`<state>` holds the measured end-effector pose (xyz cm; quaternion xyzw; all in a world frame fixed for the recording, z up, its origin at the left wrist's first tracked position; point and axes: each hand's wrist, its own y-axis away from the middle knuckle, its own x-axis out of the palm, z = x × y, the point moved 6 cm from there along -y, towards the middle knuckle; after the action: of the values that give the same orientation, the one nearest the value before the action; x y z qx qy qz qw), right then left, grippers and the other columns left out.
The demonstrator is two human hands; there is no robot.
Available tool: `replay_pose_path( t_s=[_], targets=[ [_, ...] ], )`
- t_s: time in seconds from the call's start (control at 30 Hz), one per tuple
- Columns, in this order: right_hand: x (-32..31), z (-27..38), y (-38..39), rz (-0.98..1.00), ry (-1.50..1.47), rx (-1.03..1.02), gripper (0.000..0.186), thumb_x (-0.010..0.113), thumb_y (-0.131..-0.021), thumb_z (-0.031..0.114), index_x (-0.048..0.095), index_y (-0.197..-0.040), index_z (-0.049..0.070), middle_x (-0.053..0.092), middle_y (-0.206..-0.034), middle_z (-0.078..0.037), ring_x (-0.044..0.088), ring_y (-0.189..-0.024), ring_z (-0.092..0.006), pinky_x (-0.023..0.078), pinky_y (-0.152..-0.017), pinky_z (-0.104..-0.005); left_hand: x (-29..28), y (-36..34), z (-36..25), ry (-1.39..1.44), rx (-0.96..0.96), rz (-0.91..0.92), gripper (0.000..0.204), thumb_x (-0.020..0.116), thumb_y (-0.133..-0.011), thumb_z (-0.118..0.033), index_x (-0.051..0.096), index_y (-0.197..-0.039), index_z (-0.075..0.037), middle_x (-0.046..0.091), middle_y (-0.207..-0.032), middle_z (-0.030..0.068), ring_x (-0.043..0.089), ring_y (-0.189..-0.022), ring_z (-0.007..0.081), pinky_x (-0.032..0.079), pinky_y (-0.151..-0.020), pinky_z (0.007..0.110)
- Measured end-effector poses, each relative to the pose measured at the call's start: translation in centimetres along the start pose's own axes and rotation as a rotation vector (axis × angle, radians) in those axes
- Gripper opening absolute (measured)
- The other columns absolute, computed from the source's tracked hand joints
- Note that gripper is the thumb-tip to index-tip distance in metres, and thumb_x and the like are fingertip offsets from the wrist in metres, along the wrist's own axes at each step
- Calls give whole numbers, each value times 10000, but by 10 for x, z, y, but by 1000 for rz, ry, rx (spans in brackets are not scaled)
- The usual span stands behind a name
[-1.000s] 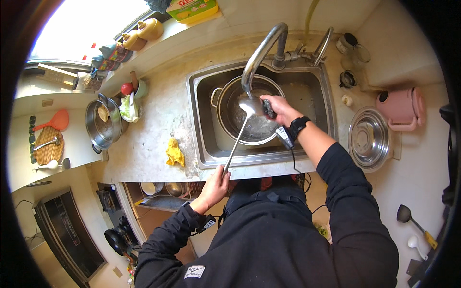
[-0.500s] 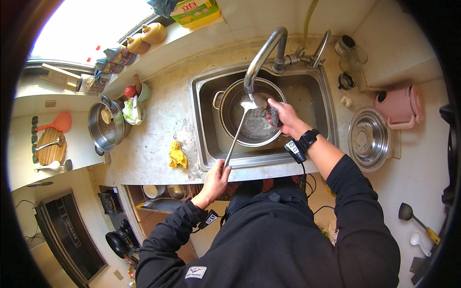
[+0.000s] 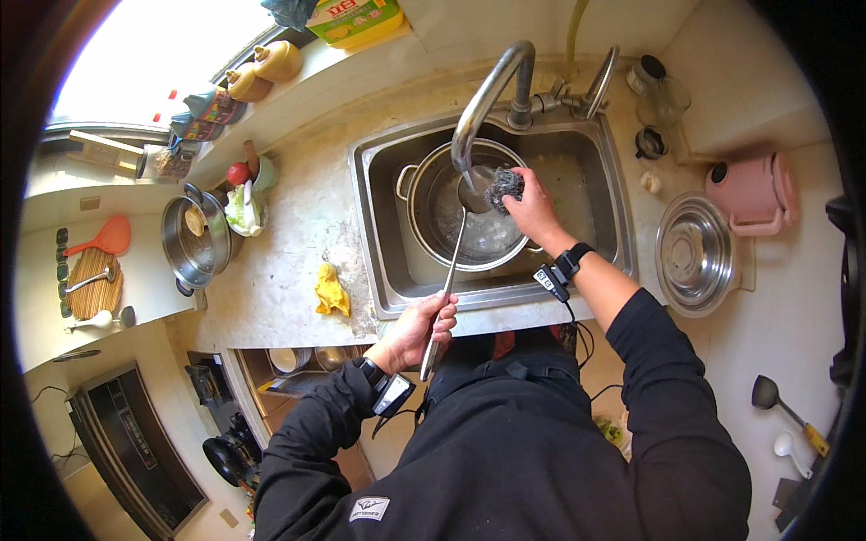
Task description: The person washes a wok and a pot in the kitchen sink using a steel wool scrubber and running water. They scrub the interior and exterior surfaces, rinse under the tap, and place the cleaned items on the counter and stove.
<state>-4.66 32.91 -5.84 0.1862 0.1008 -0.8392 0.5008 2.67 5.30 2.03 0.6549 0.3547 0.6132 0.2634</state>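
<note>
My left hand [image 3: 422, 326] is closed round the long handle of a metal ladle [image 3: 458, 242], whose end sticks out below my fist. The ladle's head is under the chrome faucet [image 3: 487, 95], where water runs down over a steel pot [image 3: 424, 239] with water in it, standing inside the sink [image 3: 379, 270]. In my right hand [image 3: 535, 209] a grey steel wool scourer [image 3: 503, 189] is pinched beside the ladle's head, partly covering it. Both wrists carry dark straps with small devices.
Left of the sink lie a yellow cloth [image 3: 329, 290], leafy vegetables [image 3: 244, 215] and a two-handled pot [image 3: 185, 257]. At the right are a round steel lid [image 3: 693, 257], a pink appliance [image 3: 753, 189] and small jars [image 3: 649, 77]. Utensils [image 3: 785, 424] lie at lower right.
My left hand has turned and risen slightly, with more handle now showing below it. My right hand has shifted, bringing the scourer up beside the ladle's head, over its edge.
</note>
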Motion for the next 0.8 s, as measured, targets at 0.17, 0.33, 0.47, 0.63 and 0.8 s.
replay_pose_path(
  t_s=[0.17, 0.33, 0.47, 0.63, 0.8],
  targets=[
    [15, 40, 7, 27, 364, -472, 308, 691, -770, 96, 617, -1069, 112, 634, -1141, -83, 563, -1125, -302, 501, -900, -442, 8, 4, 2, -34, 16, 5, 239, 410, -1072, -277, 483, -1001, -61, 376, -695, -40, 319, -533, 41, 302, -413, 175],
    [31, 45, -4, 148, 656, -467, 175, 646, -807, 115, 612, -978, 102, 583, -1040, -72, 569, -1029, -302, 537, -852, -410, 13, 6, 12, -118, -29, -20, 260, 365, -1079, -293, 456, -981, -70, 350, -685, -44, 272, -510, 42, 267, -396, 182],
    [44, 54, -6, 300, 559, -622, 117, 603, -836, 106, 628, -948, 86, 584, -1022, -90, 570, -1035, -313, 557, -825, -398, 11, 7, 10, -92, 49, -49, 253, 364, -1079, -285, 453, -973, -73, 362, -675, -44, 272, -476, 37, 279, -371, 177],
    [44, 59, -9, 343, 573, -601, 184, 606, -828, 110, 625, -1010, 93, 586, -1067, -113, 577, -1057, -320, 533, -889, -438, 9, 7, 13, -106, 37, -59, 248, 371, -1076, -289, 452, -968, -81, 359, -677, -43, 261, -480, 42, 268, -372, 178],
    [39, 57, -12, 555, 710, -467, 226, 597, -804, 53, 599, -1029, 72, 559, -1125, -127, 557, -1080, -336, 527, -873, -451, 3, 12, 17, -148, 9, -78, 241, 373, -1072, -286, 457, -970, -85, 344, -671, -43, 265, -490, 47, 266, -373, 185]
  ],
)
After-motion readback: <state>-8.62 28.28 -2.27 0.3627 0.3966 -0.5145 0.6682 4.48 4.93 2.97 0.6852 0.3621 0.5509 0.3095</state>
